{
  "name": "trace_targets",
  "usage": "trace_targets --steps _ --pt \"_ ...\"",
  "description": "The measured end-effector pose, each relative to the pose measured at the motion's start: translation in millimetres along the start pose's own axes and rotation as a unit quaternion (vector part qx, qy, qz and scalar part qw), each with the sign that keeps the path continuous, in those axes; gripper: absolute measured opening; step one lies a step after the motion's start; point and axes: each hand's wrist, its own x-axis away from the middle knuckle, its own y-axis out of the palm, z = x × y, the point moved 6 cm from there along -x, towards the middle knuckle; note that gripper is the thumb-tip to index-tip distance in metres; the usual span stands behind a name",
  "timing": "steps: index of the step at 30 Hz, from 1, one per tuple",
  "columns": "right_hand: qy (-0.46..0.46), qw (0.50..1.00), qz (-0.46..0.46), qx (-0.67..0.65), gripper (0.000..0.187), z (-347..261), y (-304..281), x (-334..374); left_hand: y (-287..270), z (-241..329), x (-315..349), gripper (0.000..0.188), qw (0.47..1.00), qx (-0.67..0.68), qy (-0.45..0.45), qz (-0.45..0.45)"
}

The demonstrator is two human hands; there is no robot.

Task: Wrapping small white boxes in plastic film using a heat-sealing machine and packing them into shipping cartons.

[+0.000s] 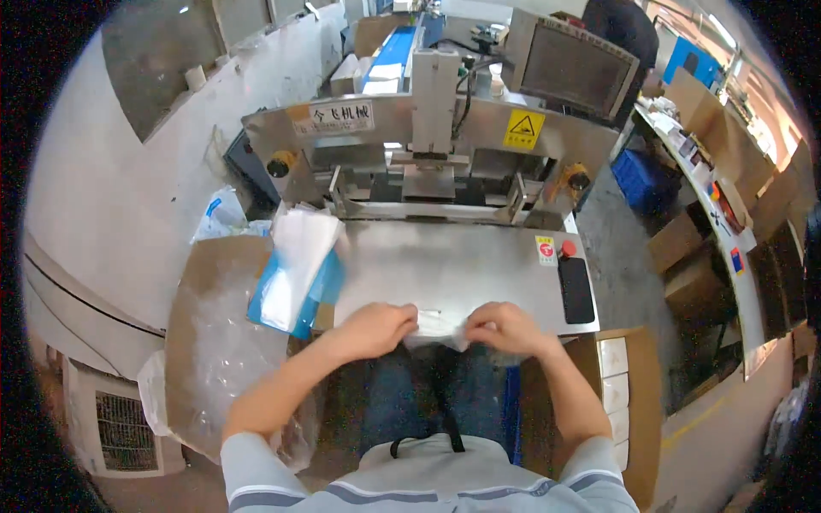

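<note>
My left hand (383, 330) and my right hand (506, 328) pinch the two ends of a small white, partly see-through plastic packet (439, 326). It is stretched between them at the front edge of a steel machine table (428, 261). What lies inside the packet is too blurred to make out. To the left of my left hand, a blue tray (321, 286) carries a stack of flat white bags (295, 256).
A carton of clear plastic bags (231, 359) stands at left, another with white boxes (613, 357) at right. A black phone (575, 289) and red button (568, 248) are at the table's right. Behind rises the machine's press head (429, 175); a monitor (575, 70) hangs beyond.
</note>
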Motion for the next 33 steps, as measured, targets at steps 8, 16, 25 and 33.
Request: trace_targets --steps 8,16,25,33 --pt "0.107 0.979 -0.052 -0.166 0.022 125 -24 -69 -23 -83 -89 0.028 0.994 0.064 -0.032 -0.082" --pt "0.15 0.986 0.07 0.019 0.025 188 -85 -186 -78 -191 -222 0.036 0.959 0.178 -0.17 -0.14" --pt "0.131 0.958 0.076 0.245 0.038 135 -63 -245 -77 -302 -267 0.053 0.979 0.122 -0.019 0.162" --pt "0.115 0.936 0.107 0.314 0.058 112 -47 -201 29 -49 -108 0.054 0.956 -0.156 -0.111 0.221"
